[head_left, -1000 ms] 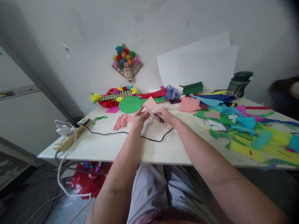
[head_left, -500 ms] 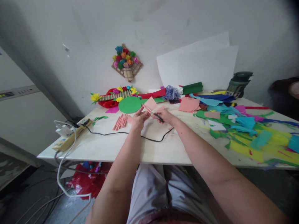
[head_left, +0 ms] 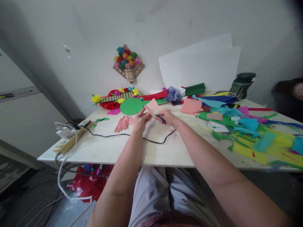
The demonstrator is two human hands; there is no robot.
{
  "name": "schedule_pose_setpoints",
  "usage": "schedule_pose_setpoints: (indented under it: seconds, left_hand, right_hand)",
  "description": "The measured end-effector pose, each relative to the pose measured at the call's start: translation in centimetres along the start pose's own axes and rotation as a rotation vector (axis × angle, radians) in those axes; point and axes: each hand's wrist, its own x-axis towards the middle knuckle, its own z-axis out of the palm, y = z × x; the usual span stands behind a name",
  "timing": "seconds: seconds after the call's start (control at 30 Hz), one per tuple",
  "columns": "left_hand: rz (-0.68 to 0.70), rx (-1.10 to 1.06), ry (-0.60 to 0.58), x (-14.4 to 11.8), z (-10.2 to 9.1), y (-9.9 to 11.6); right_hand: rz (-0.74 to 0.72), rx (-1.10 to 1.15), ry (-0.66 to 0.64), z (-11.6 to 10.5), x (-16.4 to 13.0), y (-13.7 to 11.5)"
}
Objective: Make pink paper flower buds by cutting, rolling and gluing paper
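Note:
Near the middle of the white table (head_left: 94,148), my left hand (head_left: 141,119) pinches a narrow piece of pink paper (head_left: 148,110). My right hand (head_left: 167,118) is closed round a pair of dark-handled scissors (head_left: 160,118), whose blades reach left to the pink paper. Whether the blades are parted is too small to tell. Left of my left hand lie several rolled pink paper strips (head_left: 121,124). Behind my hands are a flat pink sheet (head_left: 152,104) and a green paper oval (head_left: 131,106).
A black cord (head_left: 113,135) crosses the table below my hands. On the left edge sits a power strip (head_left: 71,138). Coloured paper scraps (head_left: 251,135) cover the right side, with a dark bottle (head_left: 242,85) behind. Paper flowers (head_left: 125,91) and purple yarn (head_left: 173,94) lie at the back.

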Motion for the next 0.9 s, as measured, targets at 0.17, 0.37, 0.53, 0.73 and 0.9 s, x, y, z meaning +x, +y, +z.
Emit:
schedule_pose_setpoints:
  seconds: [0.17,0.37,0.53,0.73,0.9]
  left_hand:
    - [0.014,-0.004,-0.008,0.0,-0.1,0.0]
    - [0.015,-0.013,0.004,-0.1,0.0,0.1]
    - [0.011,-0.019,-0.006,0.1,-0.2,0.0]
    - [0.001,-0.002,-0.051,-0.2,-0.1,0.1]
    - [-0.011,-0.008,-0.069,-0.5,0.3,0.2]
  right_hand:
    - [-0.008,0.014,0.004,0.0,0.2,0.3]
    - [0.008,0.001,0.043,0.4,-0.1,-0.4]
    - [0.026,0.017,0.015,0.4,-0.5,-0.8]
    - [0.04,0.034,-0.002,0.2,-0.7,-0.9]
    - [0.048,0.057,0.013,0.1,-0.8,-0.9]
